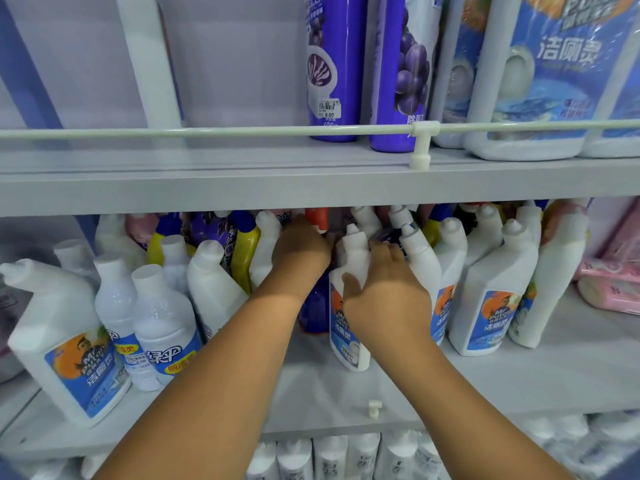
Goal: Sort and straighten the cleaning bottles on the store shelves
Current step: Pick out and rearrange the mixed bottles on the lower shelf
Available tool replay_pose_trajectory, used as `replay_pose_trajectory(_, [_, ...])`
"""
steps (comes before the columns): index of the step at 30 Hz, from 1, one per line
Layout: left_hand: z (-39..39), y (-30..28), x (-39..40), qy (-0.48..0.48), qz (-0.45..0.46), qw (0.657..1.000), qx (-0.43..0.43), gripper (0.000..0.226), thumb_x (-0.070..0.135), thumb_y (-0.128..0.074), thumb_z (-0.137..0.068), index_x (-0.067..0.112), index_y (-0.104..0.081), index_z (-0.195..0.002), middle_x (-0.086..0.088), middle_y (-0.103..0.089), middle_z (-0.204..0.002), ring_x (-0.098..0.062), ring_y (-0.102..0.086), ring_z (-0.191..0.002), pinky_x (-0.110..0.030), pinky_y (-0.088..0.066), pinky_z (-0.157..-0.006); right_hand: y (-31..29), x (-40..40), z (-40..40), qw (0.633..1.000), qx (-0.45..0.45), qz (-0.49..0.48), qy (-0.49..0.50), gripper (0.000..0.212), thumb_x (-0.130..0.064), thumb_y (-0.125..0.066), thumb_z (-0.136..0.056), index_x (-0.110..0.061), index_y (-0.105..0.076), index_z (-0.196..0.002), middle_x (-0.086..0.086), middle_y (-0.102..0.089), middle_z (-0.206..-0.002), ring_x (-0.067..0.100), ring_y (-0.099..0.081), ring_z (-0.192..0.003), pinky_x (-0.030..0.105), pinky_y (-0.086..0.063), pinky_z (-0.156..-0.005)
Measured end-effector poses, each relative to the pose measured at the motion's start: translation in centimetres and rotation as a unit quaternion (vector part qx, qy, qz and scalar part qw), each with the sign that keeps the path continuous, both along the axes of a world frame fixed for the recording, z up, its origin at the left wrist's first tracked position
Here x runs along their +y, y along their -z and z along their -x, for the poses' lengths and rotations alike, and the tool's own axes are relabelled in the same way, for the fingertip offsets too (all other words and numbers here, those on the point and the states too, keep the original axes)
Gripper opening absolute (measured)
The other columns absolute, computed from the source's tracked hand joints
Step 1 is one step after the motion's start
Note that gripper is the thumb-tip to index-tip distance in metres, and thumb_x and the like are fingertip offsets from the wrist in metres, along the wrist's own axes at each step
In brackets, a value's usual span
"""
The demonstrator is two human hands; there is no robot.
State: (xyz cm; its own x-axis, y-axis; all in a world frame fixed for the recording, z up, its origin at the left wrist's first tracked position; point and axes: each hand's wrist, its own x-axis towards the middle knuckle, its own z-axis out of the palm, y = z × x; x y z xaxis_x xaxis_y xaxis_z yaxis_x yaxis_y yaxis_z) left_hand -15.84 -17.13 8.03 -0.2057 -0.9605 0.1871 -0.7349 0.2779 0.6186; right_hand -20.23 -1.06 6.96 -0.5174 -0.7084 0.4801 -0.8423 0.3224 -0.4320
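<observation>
While white bottles (491,299) crowd round, right hand (384,292) grips one (346,327); left hand's (301,251) grip unclear.

A white guard rail (242,132) runs along the front of the grey upper shelf (207,188), clipped into a white T-shaped bracket (421,147), a slanted white upright (149,60) rises behind it at the left, and pink soft packs (613,271) lie stacked at the far right.
</observation>
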Motion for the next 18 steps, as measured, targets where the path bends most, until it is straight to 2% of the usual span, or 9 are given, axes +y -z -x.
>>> replay_pose_trajectory(3, [-1.7,0.3,1.2,0.036,-0.018,0.999,0.009,0.037,0.044,-0.061,-0.096,0.016,-0.057,-0.120,-0.005,-0.066,-0.110,-0.029,-0.066,-0.100,-0.032,-0.044,-0.075,0.5,0.9,0.8,0.998,-0.020,0.056,-0.003,0.043,-0.032,-0.067,-0.090,-0.011,-0.058,-0.126,0.008,-0.064,-0.114,0.032,-0.064,-0.091,0.028,-0.036,-0.061])
replay_pose_trajectory(6, [-4.0,0.2,4.2,0.046,-0.007,0.999,-0.022,0.036,0.051,-0.058,-0.096,0.023,-0.056,-0.118,-0.001,-0.066,-0.102,-0.027,-0.064,-0.092,-0.034,-0.050,-0.077,1.2,1.9,1.3,0.998,-0.047,0.047,-0.005,0.047,-0.039,-0.064,-0.093,-0.023,-0.051,-0.135,0.000,-0.064,-0.119,0.026,-0.064,-0.097,0.030,-0.041,-0.063])
replay_pose_trajectory(10, [-7.2,1.8,8.2,0.009,0.010,0.999,0.045,0.033,0.051,-0.062,-0.094,0.025,-0.058,-0.115,0.003,-0.069,-0.092,-0.025,-0.063,-0.082,-0.030,-0.045,-0.071,3.2,3.0,1.2,0.993,-0.119,0.002,-0.026,0.042,-0.042,-0.062,-0.094,-0.026,-0.048,-0.130,-0.003,-0.066,-0.109,0.025,-0.065,-0.093,0.034,-0.052,-0.067])
replay_pose_trajectory(13, [-9.2,3.8,10.6,0.004,0.098,0.987,0.125,0.042,0.045,-0.064,-0.091,0.017,-0.061,-0.122,-0.004,-0.074,-0.095,-0.031,-0.067,-0.088,-0.030,-0.047,-0.073,4.4,2.6,1.2,0.990,-0.141,-0.006,-0.024,0.034,-0.037,-0.063,-0.094,-0.019,-0.050,-0.120,0.000,-0.066,-0.094,0.029,-0.064,-0.087,0.031,-0.045,-0.063])
replay_pose_trajectory(16, [-10.2,4.5,12.5,-0.001,0.106,0.987,0.122,0.045,0.050,-0.055,-0.092,0.015,-0.057,-0.119,0.000,-0.065,-0.092,-0.027,-0.061,-0.084,-0.027,-0.041,-0.066,4.8,0.9,1.0,0.989,-0.145,-0.017,-0.022,0.033,-0.035,-0.064,-0.096,-0.010,-0.051,-0.113,0.009,-0.066,-0.094,0.033,-0.065,-0.086,0.028,-0.035,-0.062])
replay_pose_trajectory(18, [-10.8,5.6,13.2,0.019,0.100,0.987,0.125,0.054,0.060,-0.049,-0.089,0.018,-0.054,-0.123,0.003,-0.061,-0.101,-0.022,-0.060,-0.094,-0.027,-0.044,-0.070,5.4,-0.8,0.8,0.983,-0.174,-0.048,-0.029,0.032,-0.035,-0.062,-0.098,-0.007,-0.051,-0.110,0.013,-0.066,-0.099,0.033,-0.065,-0.092,0.028,-0.035,-0.066])
